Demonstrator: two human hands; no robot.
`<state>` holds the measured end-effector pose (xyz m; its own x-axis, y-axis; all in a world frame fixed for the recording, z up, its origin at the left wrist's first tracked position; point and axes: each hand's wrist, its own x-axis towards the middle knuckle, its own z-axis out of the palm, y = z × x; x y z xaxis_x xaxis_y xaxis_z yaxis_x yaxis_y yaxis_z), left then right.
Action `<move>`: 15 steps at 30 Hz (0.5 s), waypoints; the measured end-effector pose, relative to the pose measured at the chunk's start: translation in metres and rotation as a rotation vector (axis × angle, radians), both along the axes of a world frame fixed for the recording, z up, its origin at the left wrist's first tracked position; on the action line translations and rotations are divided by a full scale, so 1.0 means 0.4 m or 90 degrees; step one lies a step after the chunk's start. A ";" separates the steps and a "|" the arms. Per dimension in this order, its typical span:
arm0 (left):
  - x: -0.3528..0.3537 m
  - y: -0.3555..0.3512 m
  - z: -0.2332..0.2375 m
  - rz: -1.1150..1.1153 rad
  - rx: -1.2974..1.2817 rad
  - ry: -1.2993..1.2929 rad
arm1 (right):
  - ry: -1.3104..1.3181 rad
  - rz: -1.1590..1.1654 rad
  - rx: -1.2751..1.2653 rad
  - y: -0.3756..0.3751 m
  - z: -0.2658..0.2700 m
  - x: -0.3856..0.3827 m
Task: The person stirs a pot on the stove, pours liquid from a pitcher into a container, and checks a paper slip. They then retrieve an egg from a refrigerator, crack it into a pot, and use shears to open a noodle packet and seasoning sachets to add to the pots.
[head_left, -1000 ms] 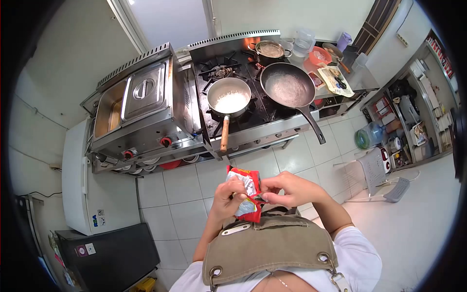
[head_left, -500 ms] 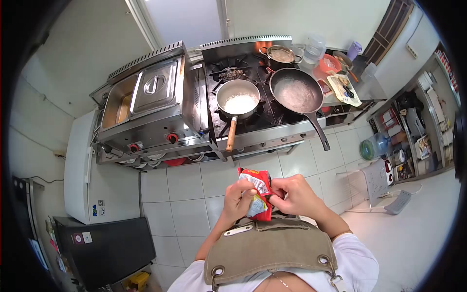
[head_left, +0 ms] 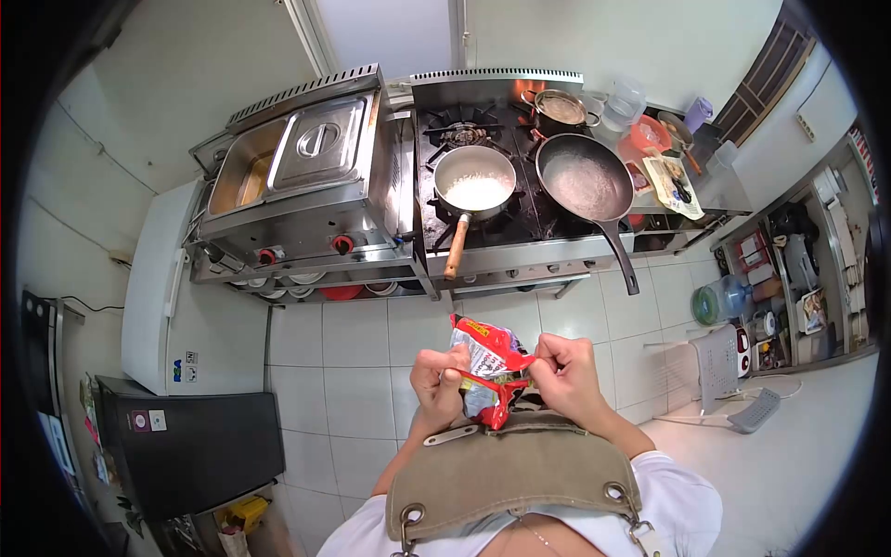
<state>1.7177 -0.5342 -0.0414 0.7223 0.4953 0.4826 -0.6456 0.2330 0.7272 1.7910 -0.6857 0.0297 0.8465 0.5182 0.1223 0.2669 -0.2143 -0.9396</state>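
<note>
A red plastic food packet point(head_left: 489, 348) is held up in front of the apron, and a gap shows along its torn side. My left hand point(head_left: 438, 385) is closed on the packet's left edge. On the right, my right hand point(head_left: 563, 371) pinches the packet's other edge. Beyond the packet, a saucepan point(head_left: 474, 182) with a wooden handle sits on the stove, with whitish, bubbling contents. To its right lies a black frying pan point(head_left: 585, 178) with cloudy liquid in it.
A small two-handled pot point(head_left: 561, 108) stands at the stove's back. A steel warmer with a lid point(head_left: 318, 139) is left of the stove. On the right counter are a red bowl point(head_left: 650, 136) and an opened wrapper point(head_left: 672, 186). A chair point(head_left: 719, 371) stands at right.
The packet now shows a wider opening, and its top has tilted left. My hands have moved apart, each with an edge of it. The view has shifted slightly.
</note>
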 end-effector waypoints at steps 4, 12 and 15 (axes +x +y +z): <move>0.001 -0.009 0.006 0.014 -0.006 0.011 | -0.016 -0.067 0.011 0.000 -0.005 -0.005; 0.085 0.070 0.126 -0.093 0.530 0.163 | -0.144 -0.015 -0.053 0.011 0.075 0.032; 0.107 0.048 0.173 0.040 0.655 0.191 | -0.168 -0.007 -0.082 0.028 0.077 0.037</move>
<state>1.7605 -0.5151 0.0277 0.8681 -0.0083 0.4964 -0.3979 -0.6094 0.6857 1.8060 -0.6744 0.0603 0.7993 0.5355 0.2727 0.4960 -0.3319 -0.8024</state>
